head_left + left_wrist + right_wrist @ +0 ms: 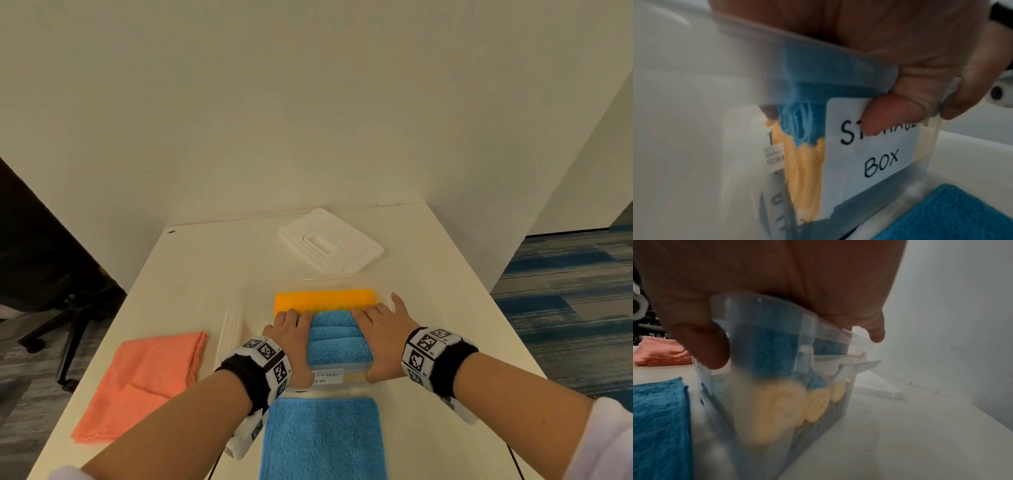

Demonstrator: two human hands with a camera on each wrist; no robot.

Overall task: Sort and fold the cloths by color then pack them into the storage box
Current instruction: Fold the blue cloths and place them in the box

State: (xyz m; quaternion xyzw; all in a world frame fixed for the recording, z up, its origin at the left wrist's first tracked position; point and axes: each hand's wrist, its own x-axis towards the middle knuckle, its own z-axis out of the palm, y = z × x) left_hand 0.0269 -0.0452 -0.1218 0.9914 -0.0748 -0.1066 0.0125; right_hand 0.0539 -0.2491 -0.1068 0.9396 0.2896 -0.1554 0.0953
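Observation:
A clear storage box (pixel 342 281) labelled "STORAGE BOX" (pixel 875 154) stands mid-table. Rolled yellow cloths (pixel 325 299) fill its bottom and far side. A folded blue cloth (pixel 334 339) lies on top of them. My left hand (pixel 291 339) and right hand (pixel 380 329) flank this cloth, fingers laid flat along its two sides inside the box. The left thumb (pixel 894 113) presses the label outside the front wall. The right thumb (pixel 701 345) also rests outside that wall. A second blue cloth (pixel 323 438) lies flat in front of the box.
A folded pink cloth (pixel 144 380) lies at the left of the table. The white box lid (pixel 330 241) rests behind the box near the wall. A white side latch (pixel 231 329) hangs open on the box's left. An office chair stands off the table's left edge.

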